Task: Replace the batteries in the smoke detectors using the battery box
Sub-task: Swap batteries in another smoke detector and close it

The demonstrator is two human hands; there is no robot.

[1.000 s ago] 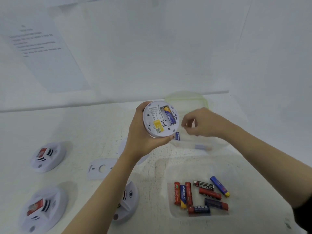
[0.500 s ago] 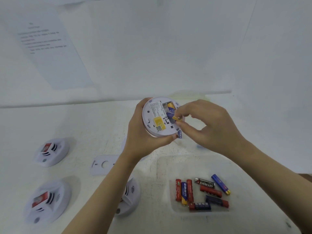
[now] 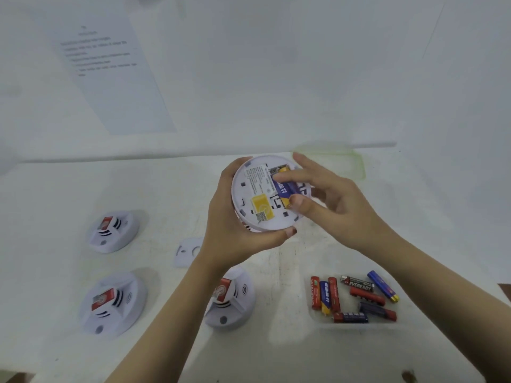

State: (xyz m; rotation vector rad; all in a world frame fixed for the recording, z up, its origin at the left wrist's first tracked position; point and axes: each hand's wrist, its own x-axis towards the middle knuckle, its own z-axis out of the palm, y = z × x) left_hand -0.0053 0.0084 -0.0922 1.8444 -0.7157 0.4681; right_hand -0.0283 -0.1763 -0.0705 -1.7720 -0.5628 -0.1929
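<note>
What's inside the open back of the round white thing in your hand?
A blue and yellow battery sits in the slot of the smoke detector; another yellow end peeks out above. Fingers of the right hand cover the rest.

Smoke detector (image 3: pixel 265 200) matt white plastic; battery box (image 3: pixel 312 313) clear plastic.

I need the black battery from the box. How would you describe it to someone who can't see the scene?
On the white table, find the clear battery box at the near right. Along its far edge, between three side-by-side batteries and a blue one, lies the black battery. It alone is black, lettered EVEREADY.
</note>
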